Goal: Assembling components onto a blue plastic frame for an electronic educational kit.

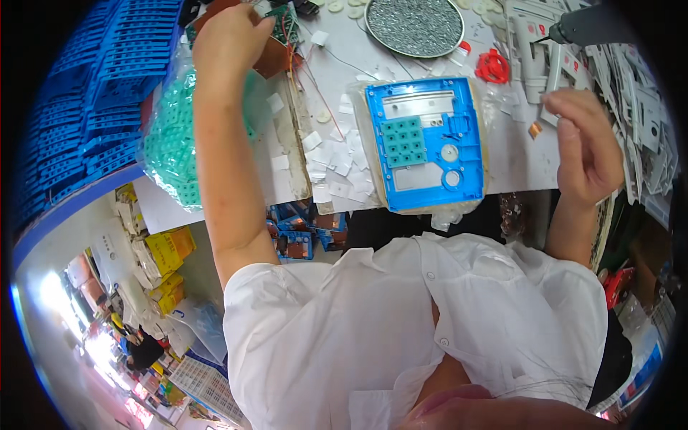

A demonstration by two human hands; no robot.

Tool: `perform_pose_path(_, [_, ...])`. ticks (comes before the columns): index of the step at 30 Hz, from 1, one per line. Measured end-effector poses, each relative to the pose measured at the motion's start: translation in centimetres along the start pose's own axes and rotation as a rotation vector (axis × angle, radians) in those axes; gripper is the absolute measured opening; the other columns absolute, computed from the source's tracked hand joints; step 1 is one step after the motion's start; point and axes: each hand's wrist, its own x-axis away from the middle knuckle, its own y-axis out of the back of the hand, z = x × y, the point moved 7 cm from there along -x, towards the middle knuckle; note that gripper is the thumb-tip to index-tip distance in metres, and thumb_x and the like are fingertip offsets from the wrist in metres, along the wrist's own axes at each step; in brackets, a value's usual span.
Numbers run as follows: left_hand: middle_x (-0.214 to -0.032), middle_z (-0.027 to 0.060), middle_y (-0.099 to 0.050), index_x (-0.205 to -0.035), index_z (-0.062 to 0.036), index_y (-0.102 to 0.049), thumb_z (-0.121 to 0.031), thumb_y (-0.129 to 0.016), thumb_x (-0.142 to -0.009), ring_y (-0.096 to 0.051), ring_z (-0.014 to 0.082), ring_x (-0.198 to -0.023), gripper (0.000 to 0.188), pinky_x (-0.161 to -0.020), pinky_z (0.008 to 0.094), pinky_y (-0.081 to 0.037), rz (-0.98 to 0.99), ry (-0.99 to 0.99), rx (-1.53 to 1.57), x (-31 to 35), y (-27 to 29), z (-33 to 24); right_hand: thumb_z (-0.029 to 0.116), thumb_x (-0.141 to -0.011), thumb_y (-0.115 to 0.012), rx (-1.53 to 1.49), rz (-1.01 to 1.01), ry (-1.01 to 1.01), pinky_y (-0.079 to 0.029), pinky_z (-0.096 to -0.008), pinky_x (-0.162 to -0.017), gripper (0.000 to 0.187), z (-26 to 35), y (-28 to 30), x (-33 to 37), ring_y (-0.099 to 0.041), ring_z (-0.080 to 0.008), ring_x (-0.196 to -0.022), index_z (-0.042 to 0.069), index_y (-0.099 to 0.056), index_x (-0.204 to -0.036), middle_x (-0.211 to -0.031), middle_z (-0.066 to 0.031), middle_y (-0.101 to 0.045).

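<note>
One blue housing (436, 149) is seen right of centre in the upper half, with one teal keypad (403, 142) laid in it; one round tray (416, 56) is placed at the top edge. At upper left, the left hand (231, 44) is held beside green circuitry (285, 27); its grip cannot be told. At right, the right hand (589, 143) is held half open, empty.

And here the person is wearing a white shirt (337, 308), short sleeves (269, 287) hanging loose, round buttons (443, 342) dotting its front edge, creases running everywhere, left hand (231, 46) and right hand (593, 147) showing bare.
</note>
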Motion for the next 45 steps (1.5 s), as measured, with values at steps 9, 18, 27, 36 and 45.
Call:
perform_pose_path(9, [-0.114, 0.0154, -0.074, -0.127, -0.0048, -0.065, -0.019, -0.079, -0.085, -0.072, 0.0221, -0.095, 0.046, -0.086, 0.0321, -0.055, -0.281, -0.121, 0.467, 1.9, 0.1, 3.7, -0.008, -0.081, -0.072, -0.032, 0.141, 0.017, -0.05, -0.0315, -0.067, 0.021, 0.2, -4.1, -1.1, -0.065, -0.0234, -0.074, -0.006, -0.074, -0.102, -0.087, -0.0144, -0.071])
perform_pose_path(18, [-0.096, 0.0077, -0.069, -0.104, -0.0044, -0.063, 0.004, -0.082, -0.078, -0.06, 0.013, -0.065, 0.033, -0.059, 0.0254, -0.048, -0.718, -0.442, 0.773, 14.6, 6.3, -6.6, 0.013, -0.096, -0.069, -0.968, 0.078, -0.577, -0.057, -0.0304, -0.084, 0.042, 1.9, -15.4, -1.3, -0.069, -0.017, -0.092, 0.0, -0.061, -0.134, -0.12, -0.0088, -0.07])
perform_pose_path(27, [-0.115, 0.014, -0.07, -0.113, -0.0004, -0.069, 0.003, -0.072, -0.078, -0.067, 0.0257, -0.107, 0.035, -0.092, 0.0343, -0.052, -0.365, -0.254, 0.963, 21.3, 7.8, -4.9, 0.024, -0.098, -0.07, -1.136, 0.374, -0.908, -0.055, -0.0264, -0.061, 0.033, 0.7, -15.9, 1.4, -0.068, -0.0098, -0.081, 0.001, -0.069, -0.121, -0.095, -0.0042, -0.072])
perform_pose_path(36, [-0.101, 0.0087, -0.071, -0.125, 0.0037, -0.063, -0.023, -0.056, -0.104, -0.064, 0.015, -0.094, 0.035, -0.086, 0.0302, -0.049, 0.515, -0.202, 1.512, 19.3, -0.7, -8.0, 0.014, -0.092, -0.076, -0.349, 0.13, -0.27, -0.052, -0.0284, -0.063, 0.021, 1.0, -12.2, -1.2, -0.068, -0.015, -0.075, 0.0, -0.073, -0.106, -0.087, -0.0048, -0.072])
perform_pose_path(45, [-0.104, 0.0066, -0.073, -0.112, 0.0015, -0.07, -0.007, -0.07, -0.094, -0.066, 0.013, -0.096, 0.021, -0.087, 0.0274, -0.05, 0.113, -0.213, 1.196, 15.3, -2.2, -4.2, 0.004, -0.094, -0.072, -0.906, -0.169, -0.407, -0.056, -0.0299, -0.077, 0.016, -1.4, -8.7, -3.2, -0.07, -0.0168, -0.092, 0.002, -0.076, -0.109, -0.105, -0.0076, -0.075])
